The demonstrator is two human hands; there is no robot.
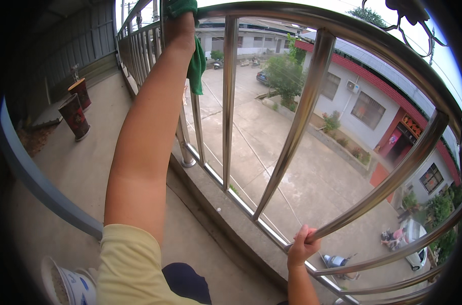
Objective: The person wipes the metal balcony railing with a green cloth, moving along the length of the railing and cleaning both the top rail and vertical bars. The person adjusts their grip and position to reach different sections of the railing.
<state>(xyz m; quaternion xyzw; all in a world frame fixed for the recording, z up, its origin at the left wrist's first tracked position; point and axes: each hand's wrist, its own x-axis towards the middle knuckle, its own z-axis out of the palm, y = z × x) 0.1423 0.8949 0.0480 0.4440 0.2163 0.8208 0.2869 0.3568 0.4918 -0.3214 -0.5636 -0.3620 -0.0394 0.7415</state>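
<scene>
My left arm reaches up and away, and my left hand (182,23) is closed around a green cloth (197,72) at an upright of the stainless steel railing (229,103). The cloth covers most of the fingers, and one end hangs down beside the wrist. Low on the right, my right hand (304,244) grips the foot of a steel baluster (372,200), just above the bottom rail (244,206). A low concrete curb (231,225) runs beneath the rail.
Two tall dark pots (75,118) stand on the balcony floor (101,114). A white bucket (76,286) is close by at lower left, near a curved grey bar (44,183). Beyond the railing, a concrete yard (269,126) lies well below, with a parked scooter (335,261) and a white car (413,244).
</scene>
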